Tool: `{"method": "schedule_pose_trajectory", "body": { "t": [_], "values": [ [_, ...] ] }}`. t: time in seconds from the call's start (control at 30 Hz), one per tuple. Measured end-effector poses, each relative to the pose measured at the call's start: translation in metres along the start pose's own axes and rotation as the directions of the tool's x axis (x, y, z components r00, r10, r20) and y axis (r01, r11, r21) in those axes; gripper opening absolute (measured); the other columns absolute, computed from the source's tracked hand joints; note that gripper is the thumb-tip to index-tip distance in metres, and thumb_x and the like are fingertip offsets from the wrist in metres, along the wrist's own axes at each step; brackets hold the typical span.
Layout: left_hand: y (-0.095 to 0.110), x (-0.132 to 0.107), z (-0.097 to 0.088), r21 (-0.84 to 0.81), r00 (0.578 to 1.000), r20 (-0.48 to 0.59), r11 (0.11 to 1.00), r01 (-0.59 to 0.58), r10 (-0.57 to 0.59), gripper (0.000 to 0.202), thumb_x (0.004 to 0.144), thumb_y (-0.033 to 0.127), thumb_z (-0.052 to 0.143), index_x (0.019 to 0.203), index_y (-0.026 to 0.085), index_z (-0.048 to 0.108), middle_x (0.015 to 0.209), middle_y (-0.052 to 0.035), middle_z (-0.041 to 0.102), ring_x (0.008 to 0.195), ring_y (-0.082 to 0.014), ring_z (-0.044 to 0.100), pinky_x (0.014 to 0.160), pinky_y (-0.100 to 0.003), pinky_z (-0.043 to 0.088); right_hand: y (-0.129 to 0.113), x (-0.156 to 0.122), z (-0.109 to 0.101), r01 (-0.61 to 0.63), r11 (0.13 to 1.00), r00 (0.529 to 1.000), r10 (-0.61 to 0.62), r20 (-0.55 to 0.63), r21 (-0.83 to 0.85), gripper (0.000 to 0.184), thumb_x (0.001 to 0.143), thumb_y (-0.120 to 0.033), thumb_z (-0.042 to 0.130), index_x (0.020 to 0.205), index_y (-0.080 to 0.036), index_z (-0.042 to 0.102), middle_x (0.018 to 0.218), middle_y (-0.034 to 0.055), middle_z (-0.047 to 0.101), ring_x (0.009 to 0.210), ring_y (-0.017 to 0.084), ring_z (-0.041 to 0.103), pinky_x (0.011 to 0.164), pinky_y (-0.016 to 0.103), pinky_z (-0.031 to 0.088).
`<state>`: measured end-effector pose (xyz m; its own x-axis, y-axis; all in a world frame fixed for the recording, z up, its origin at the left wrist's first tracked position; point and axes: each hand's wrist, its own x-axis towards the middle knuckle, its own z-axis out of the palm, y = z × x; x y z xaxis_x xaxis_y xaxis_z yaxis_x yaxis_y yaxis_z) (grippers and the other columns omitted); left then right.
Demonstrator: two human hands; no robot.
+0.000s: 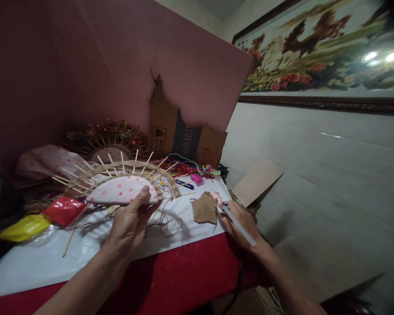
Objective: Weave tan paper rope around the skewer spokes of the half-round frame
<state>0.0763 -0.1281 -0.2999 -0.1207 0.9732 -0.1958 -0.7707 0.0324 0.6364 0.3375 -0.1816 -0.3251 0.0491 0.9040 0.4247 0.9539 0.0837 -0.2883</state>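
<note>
My left hand [131, 218] grips a half-round craft piece [121, 190] by its straight lower edge, thumb on the front. Its face is white cloth with pink dots. Thin wooden sticks fan out from the curved side, with brown twine woven through them in an arc. In my right hand [239, 221] is a hot glue gun [217, 199], its nozzle end over a torn cardboard scrap [205, 208]. A long translucent glue stick [238, 225] juts from its back toward my wrist. My palm hides the handle and trigger.
Red [65, 211] and yellow packets [25, 227] lie at left on a white sheet over a red cloth [184, 267]. Behind are a similar decorated piece [110, 153], coloured yarn [197, 166], a blue cutter [185, 184], a pink packet [197, 178] and torn cardboard [164, 118].
</note>
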Motion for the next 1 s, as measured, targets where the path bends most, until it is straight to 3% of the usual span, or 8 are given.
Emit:
{"method": "schedule_pose_trajectory", "body": {
  "t": [0.13, 0.37, 0.53, 0.73, 0.8, 0.87, 0.93, 1.0],
  "values": [
    [0.000, 0.000, -0.001, -0.002, 1.000, -0.001, 1.000, -0.008, 0.008, 0.012, 0.075, 0.002, 0.057, 0.066, 0.009, 0.061, 0.067, -0.0016, 0.061, 0.059, -0.0094, 0.058, 0.057, -0.026, 0.058, 0.011, -0.006, 0.012, 0.113, 0.957, 0.976, -0.057, 0.208, -0.267, 0.019, 0.087, -0.025, 0.036, 0.095, -0.015, 0.050, 0.093, 0.0073, 0.055, 0.074, 0.017, 0.054, 0.060, 0.026, 0.035],
    [-0.001, 0.002, -0.001, -0.006, 1.000, 0.003, 1.000, -0.015, 0.015, 0.011, 0.073, 0.000, 0.058, 0.069, 0.009, 0.061, 0.071, -0.0017, 0.061, 0.062, -0.0096, 0.058, 0.059, -0.028, 0.059, 0.014, 0.009, 0.016, 0.197, 0.896, 0.940, -0.057, 0.337, -0.399, 0.022, 0.090, -0.025, 0.031, 0.102, -0.017, 0.046, 0.100, 0.0085, 0.052, 0.080, 0.019, 0.055, 0.063, 0.028, 0.036],
    [-0.001, 0.000, -0.001, -0.001, 1.000, 0.004, 1.000, -0.019, 0.019, 0.010, 0.073, 0.000, 0.058, 0.069, 0.009, 0.062, 0.070, -0.0018, 0.060, 0.060, -0.0095, 0.058, 0.057, -0.027, 0.059, 0.014, 0.027, 0.022, 0.151, 0.868, 0.940, 0.022, 0.339, -0.474, 0.029, 0.089, -0.034, 0.038, 0.109, -0.014, 0.046, 0.101, 0.0117, 0.052, 0.088, 0.023, 0.055, 0.067, 0.031, 0.037],
    [-0.001, -0.002, -0.002, -0.002, 1.000, 0.007, 1.000, -0.007, 0.007, 0.010, 0.073, 0.003, 0.059, 0.065, 0.009, 0.061, 0.067, -0.0018, 0.061, 0.058, -0.0097, 0.058, 0.059, -0.028, 0.059, 0.017, 0.024, 0.025, 0.163, 0.909, 0.951, -0.041, 0.305, -0.385, 0.040, 0.088, -0.037, 0.039, 0.117, -0.011, 0.045, 0.105, 0.0141, 0.055, 0.092, 0.025, 0.054, 0.075, 0.034, 0.039],
    [-0.001, -0.004, -0.001, -0.013, 1.000, 0.013, 1.000, 0.002, -0.002, 0.010, 0.072, 0.004, 0.061, 0.063, 0.009, 0.061, 0.064, -0.0010, 0.061, 0.057, -0.0094, 0.058, 0.060, -0.029, 0.059, 0.011, 0.021, 0.019, 0.156, 0.923, 0.971, -0.079, 0.225, -0.352, 0.038, 0.086, -0.035, 0.044, 0.114, -0.009, 0.049, 0.106, 0.0153, 0.057, 0.093, 0.025, 0.054, 0.077, 0.035, 0.039],
    [-0.001, -0.006, 0.000, -0.024, 1.000, 0.024, 1.000, 0.013, -0.013, 0.009, 0.072, 0.005, 0.062, 0.064, 0.009, 0.061, 0.062, -0.0003, 0.061, 0.056, -0.0091, 0.058, 0.060, -0.029, 0.059, -0.005, 0.018, 0.011, 0.175, 0.932, 0.983, -0.184, 0.000, -0.318, 0.031, 0.085, -0.027, 0.046, 0.111, -0.011, 0.052, 0.108, 0.0147, 0.057, 0.097, 0.025, 0.052, 0.080, 0.036, 0.039],
    [-0.001, -0.009, 0.001, -0.028, 0.999, 0.034, 0.999, 0.022, -0.021, 0.009, 0.072, 0.006, 0.062, 0.064, 0.009, 0.061, 0.061, -0.0004, 0.062, 0.055, -0.0091, 0.058, 0.059, -0.028, 0.058, -0.031, 0.013, 0.005, 0.266, 0.930, 0.900, -0.333, -0.281, -0.252, 0.022, 0.085, -0.019, 0.045, 0.104, -0.014, 0.055, 0.101, 0.0116, 0.060, 0.092, 0.021, 0.054, 0.079, 0.034, 0.039],
    [-0.001, -0.011, 0.001, -0.033, 0.999, 0.045, 0.999, 0.023, -0.022, 0.010, 0.072, 0.006, 0.061, 0.063, 0.009, 0.061, 0.061, -0.0007, 0.063, 0.055, -0.0093, 0.059, 0.059, -0.028, 0.058, -0.059, 0.008, 0.003, 0.449, 0.869, 0.749, -0.494, -0.443, -0.210, 0.013, 0.083, -0.016, 0.049, 0.092, -0.015, 0.057, 0.085, 0.0082, 0.062, 0.082, 0.019, 0.055, 0.074, 0.032, 0.039]
  ]
}}
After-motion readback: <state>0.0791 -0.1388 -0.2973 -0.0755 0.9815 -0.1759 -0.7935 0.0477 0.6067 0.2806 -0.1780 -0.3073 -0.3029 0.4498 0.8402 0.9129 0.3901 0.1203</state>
